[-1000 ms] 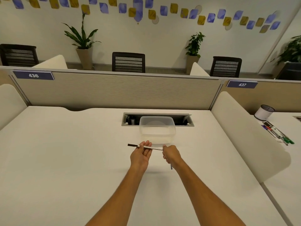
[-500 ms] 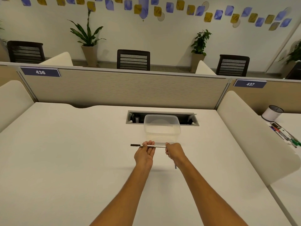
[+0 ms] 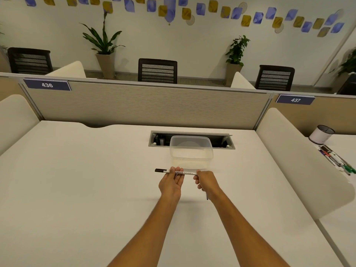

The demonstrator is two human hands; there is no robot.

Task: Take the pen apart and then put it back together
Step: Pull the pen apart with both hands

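A slim white whiteboard pen (image 3: 186, 172) with a black tip end at the left lies level between both hands, just above the white desk (image 3: 77, 180). My left hand (image 3: 171, 183) holds its barrel with the fingertips, palm up. My right hand (image 3: 206, 183) grips the pen's right end, which is hidden in the fingers. A thin dark piece (image 3: 207, 197) pokes out below my right hand; what it is cannot be told.
A clear plastic container (image 3: 191, 151) stands just behind the hands, in front of a cable slot (image 3: 228, 140) in the desk. Cream dividers flank the desk. On the neighbouring desk at right are a pen cup (image 3: 321, 134) and several markers (image 3: 336, 158).
Both hands and the pen have held nearly the same pose. The pen has levelled out from a slight tilt, and the camera has shifted a little.
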